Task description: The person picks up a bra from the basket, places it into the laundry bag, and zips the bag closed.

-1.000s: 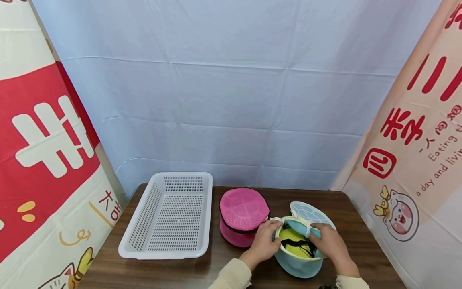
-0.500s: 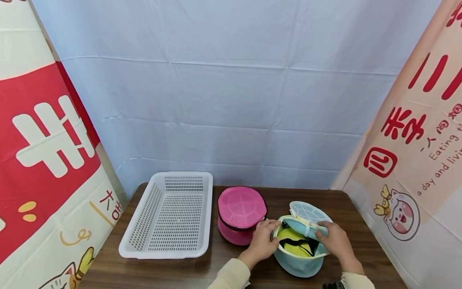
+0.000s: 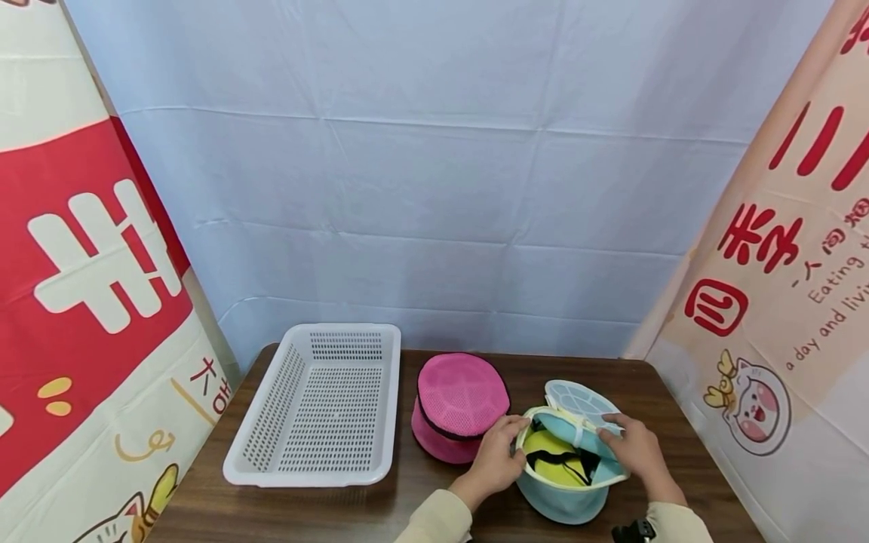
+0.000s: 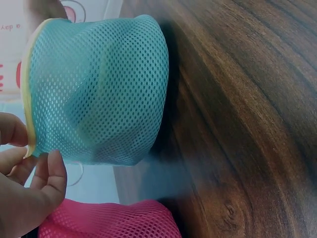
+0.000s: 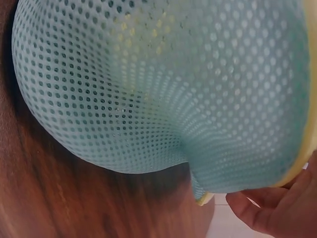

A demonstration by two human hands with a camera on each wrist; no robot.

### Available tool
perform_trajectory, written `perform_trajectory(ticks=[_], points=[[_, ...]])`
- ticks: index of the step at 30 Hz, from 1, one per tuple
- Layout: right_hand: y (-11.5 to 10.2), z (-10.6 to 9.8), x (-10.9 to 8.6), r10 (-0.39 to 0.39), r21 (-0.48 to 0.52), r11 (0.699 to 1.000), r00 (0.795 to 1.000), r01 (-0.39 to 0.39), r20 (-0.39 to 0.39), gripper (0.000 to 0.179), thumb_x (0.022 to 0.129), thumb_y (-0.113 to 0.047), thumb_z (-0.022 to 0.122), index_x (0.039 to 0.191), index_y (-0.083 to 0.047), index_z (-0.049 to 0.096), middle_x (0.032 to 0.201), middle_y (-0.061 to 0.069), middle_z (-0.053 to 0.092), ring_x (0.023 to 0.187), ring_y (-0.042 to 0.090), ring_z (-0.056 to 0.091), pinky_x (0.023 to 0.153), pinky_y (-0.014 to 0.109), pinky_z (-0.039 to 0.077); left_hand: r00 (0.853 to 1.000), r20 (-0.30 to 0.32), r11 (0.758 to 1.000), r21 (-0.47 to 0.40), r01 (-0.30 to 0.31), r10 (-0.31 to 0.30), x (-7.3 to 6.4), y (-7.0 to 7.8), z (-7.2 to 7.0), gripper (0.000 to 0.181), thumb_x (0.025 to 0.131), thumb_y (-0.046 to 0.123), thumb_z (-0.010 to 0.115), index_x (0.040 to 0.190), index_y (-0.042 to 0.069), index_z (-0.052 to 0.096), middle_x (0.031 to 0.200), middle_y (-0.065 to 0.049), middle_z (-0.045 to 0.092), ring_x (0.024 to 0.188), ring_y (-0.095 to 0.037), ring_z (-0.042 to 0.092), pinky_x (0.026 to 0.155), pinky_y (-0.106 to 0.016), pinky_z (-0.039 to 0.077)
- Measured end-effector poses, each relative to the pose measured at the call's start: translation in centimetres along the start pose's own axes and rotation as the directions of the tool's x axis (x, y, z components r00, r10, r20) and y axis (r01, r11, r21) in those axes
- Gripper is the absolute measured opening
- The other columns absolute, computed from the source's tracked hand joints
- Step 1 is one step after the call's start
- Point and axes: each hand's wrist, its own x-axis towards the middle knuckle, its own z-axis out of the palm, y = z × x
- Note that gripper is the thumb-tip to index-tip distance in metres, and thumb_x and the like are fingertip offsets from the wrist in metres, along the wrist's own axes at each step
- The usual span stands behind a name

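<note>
On a dark wooden table point(image 3: 353, 516), a person's two hands work at a round light-blue mesh bag point(image 3: 563, 504) standing upright at the right side, its pale-yellow rim open and its lid point(image 3: 582, 400) folded back behind it. The left hand point(image 3: 497, 456) pinches the rim on the bag's left between thumb and fingers; the right hand point(image 3: 638, 455) grips the opposite edge, drawing it outward. Inside lies a yellow-green item point(image 3: 565, 473) crossed by black straps. Just left of the bag is a closed pink mesh bag point(image 3: 465, 392); farther left, a white perforated basket point(image 3: 305, 480). The step in hand appears to be spreading the bag's mouth. Reaching the contents would likely call for one hand to release its edge while the other steadies the rim.
</note>
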Motion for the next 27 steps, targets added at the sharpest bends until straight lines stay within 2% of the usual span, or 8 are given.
perform_trajectory(ticks=[3,9,14,16,20,23,27], points=[[0.5,0.0,0.2,0.046,0.053,0.998,0.999,-0.046,0.019,0.045,0.092,-0.024,0.055,0.122,0.010,0.053,0.121,0.034,0.049,0.104,0.050,0.049,0.077,0.053,0.045,1.000,0.002,1.000,-0.016,-0.006,0.006,0.0,0.1,0.0,0.050,0.075,-0.009,0.059,0.125,-0.002,0.055,0.122,-0.007,0.052,0.107,-0.010,0.049,0.081,-0.018,0.042],[0.9,-0.1,0.3,0.120,0.131,0.984,0.992,-0.123,0.033,0.058,0.094,-0.038,0.050,0.129,0.009,0.047,0.129,0.037,0.039,0.110,0.049,0.045,0.081,0.053,0.043,1.000,-0.006,1.000,-0.025,-0.003,0.003,-0.1,0.3,0.1,0.054,0.072,-0.009,0.059,0.125,-0.003,0.055,0.121,-0.009,0.052,0.108,-0.010,0.049,0.082,-0.018,0.042],[1.1,0.3,0.5,0.169,0.217,0.962,0.986,-0.168,0.015,0.059,0.095,-0.037,0.046,0.134,0.007,0.041,0.134,0.037,0.032,0.117,0.051,0.035,0.088,0.057,0.036,1.000,-0.013,1.000,-0.026,0.013,-0.013,-0.2,0.5,0.2,0.055,0.071,-0.008,0.059,0.125,-0.002,0.056,0.121,-0.008,0.053,0.103,-0.008,0.049,0.077,-0.016,0.042],[1.6,0.5,0.6,0.186,0.260,0.948,0.982,-0.182,0.008,0.058,0.096,-0.034,0.044,0.135,0.008,0.037,0.135,0.036,0.030,0.120,0.051,0.030,0.091,0.059,0.033,1.000,-0.008,0.999,-0.041,0.019,-0.019,-0.2,0.5,0.2,0.055,0.071,-0.007,0.058,0.125,-0.002,0.055,0.121,-0.008,0.052,0.098,-0.007,0.050,0.073,-0.014,0.042],[2.7,1.0,1.0,0.234,0.329,0.917,0.972,-0.225,0.013,0.064,0.096,-0.040,0.040,0.137,0.008,0.033,0.138,0.036,0.025,0.124,0.051,0.024,0.095,0.058,0.029,1.000,0.004,0.997,-0.074,0.028,-0.027,-0.2,0.7,0.1,0.055,0.071,-0.007,0.058,0.126,-0.003,0.054,0.122,-0.007,0.052,0.089,-0.004,0.050,0.069,-0.013,0.042],[3.4,1.2,1.3,0.274,0.376,0.890,0.962,-0.259,0.013,0.067,0.096,-0.042,0.039,0.138,0.009,0.031,0.138,0.036,0.024,0.124,0.049,0.025,0.096,0.057,0.028,1.000,-0.002,0.996,-0.092,0.022,-0.023,-0.3,0.7,0.1,0.055,0.071,-0.007,0.059,0.126,-0.004,0.054,0.121,-0.007,0.052,0.084,-0.003,0.049,0.067,-0.013,0.042],[4.2,1.1,1.6,0.326,0.464,0.829,0.944,-0.311,0.051,0.070,0.096,-0.042,0.040,0.142,0.008,0.024,0.140,0.035,0.019,0.124,0.049,0.024,0.095,0.058,0.028,1.000,-0.016,0.997,-0.082,0.006,-0.007,-0.4,0.6,0.1,0.055,0.070,-0.005,0.060,0.125,-0.006,0.054,0.119,-0.008,0.052,0.085,-0.004,0.050,0.067,-0.014,0.042]])
